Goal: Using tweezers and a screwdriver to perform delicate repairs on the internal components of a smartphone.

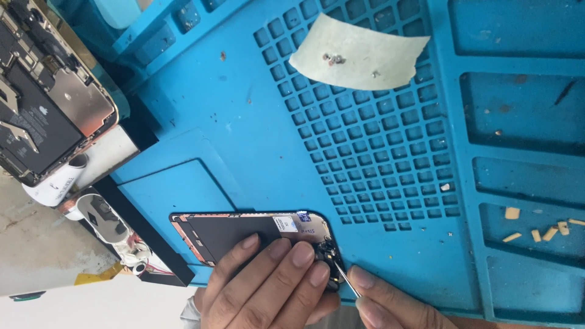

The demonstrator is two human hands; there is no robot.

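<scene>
Pressing four fingers flat, the left hand [268, 283] pins one phone screen panel [244, 234] on the blue mat [201, 122]; beside it the right hand [390, 304] pinches one metal tool [347, 281] at its corner. Beyond lies one paper scrap [359, 58] with three screws [335, 59].

Two hands [268, 286] – two opened phones [244, 234]

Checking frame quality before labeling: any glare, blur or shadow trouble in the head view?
Head view: even daylight, soft shadows under both hands; left hand and right hand cut by the bottom edge; screen panel sharp; slight sheen on the opened phone; no motion blur.
</scene>
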